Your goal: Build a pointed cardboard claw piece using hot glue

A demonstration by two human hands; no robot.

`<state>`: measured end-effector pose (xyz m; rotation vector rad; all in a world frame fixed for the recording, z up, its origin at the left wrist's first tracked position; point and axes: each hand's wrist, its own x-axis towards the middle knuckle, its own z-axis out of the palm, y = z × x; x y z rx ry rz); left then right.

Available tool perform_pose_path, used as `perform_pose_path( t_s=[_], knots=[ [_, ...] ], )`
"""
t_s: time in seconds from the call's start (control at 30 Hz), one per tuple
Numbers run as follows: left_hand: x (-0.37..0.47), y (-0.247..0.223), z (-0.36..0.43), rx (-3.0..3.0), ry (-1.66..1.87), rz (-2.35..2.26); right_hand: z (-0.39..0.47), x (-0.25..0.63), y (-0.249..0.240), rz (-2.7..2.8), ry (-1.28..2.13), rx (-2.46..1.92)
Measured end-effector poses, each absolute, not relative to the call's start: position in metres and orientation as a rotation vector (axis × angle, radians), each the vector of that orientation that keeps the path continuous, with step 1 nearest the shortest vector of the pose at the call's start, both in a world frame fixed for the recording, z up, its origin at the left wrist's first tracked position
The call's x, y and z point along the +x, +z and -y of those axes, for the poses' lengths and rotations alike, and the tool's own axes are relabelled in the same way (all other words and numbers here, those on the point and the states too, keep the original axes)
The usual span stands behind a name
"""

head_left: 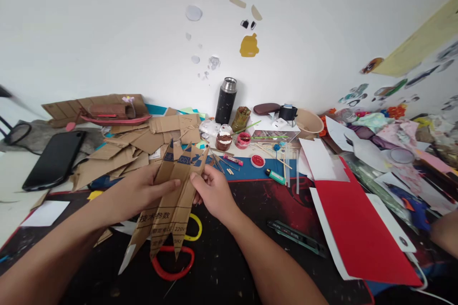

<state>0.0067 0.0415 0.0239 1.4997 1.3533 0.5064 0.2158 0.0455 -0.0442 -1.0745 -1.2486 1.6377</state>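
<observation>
A folded piece of cardboard [171, 200], cut into pointed strips at both ends and printed with dark characters, is held up between my hands. My left hand [138, 188] grips its left side, thumb laid across the front face. On the right edge near the top, my right hand [209, 188] pinches the piece between thumb and fingers. Beneath it on the dark mat lie scissors [174, 276] with one red and one yellow loop, their blades partly hidden by the cardboard.
Cardboard scraps [118, 152] pile up at the back left beside a model boat [114, 116] and a black phone [55, 159]. A black thermos [226, 102] stands by the wall. A utility knife [296, 237] and red paper [361, 233] lie to the right, near another person's arm [445, 233].
</observation>
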Motion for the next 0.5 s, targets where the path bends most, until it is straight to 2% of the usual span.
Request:
perform_pose_path(
  t_s=[0.23, 0.5],
  knots=[
    [0.013, 0.033, -0.046, 1.369, 0.553, -1.306, -0.039, 0.212, -0.046, 1.321, 1.51, -1.036],
    [0.014, 0.028, -0.045, 1.581, 0.558, -1.349, -0.036, 0.211, -0.048, 1.357, 1.506, -1.111]
  ],
)
